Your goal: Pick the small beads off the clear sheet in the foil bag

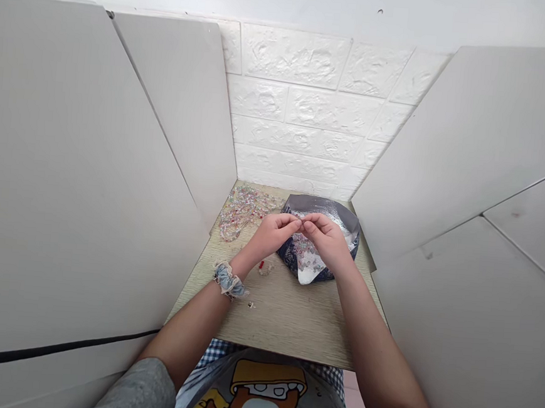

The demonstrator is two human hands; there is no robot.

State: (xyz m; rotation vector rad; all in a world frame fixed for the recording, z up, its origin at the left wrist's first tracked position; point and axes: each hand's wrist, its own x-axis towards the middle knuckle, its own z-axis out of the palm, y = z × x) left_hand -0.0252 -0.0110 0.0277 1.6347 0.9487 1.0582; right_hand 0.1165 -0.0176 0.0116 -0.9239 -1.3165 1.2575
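Near edge: cartoon-print apron (262, 385) at the bottom of the view, both your forearms reaching out over the desk (286, 331).

Scrunchie (229, 280) sits on your left wrist. A few stray bits (250, 304) lie on the desk just beside it, and a red bead (262, 265) a little farther out.

Mid desk: your left hand (270, 235) and right hand (329, 240) meet tip to tip. Fingers (294, 222) on both sides are pinched together on a small piece between them. It's too small to tell whether it's a bead, thread or both. The piece is held just above the near rim of the pouch (329, 207), which is dark outside and foil-lined inside.

Progress, my read:
- Done: the heap of bead strands (243, 211) at far left of the desk, near the pouch but apart from it.
- Left: the loose beads (304, 249) in the pouch under your right hand. Looks like plenty, but your hands cover part of it, so I can't tell how much.
- Somewhere midway at a guess.

Surroundings:
- White partitions close in left (90, 183) and right (467, 181), so there's little side room.
- A black cable (53, 350) runs along the left one, off the desk.
- White brick wall (303, 106) at the far end.

Nothing blocks your hands. The strays by your wrist are the only things in elbow range.
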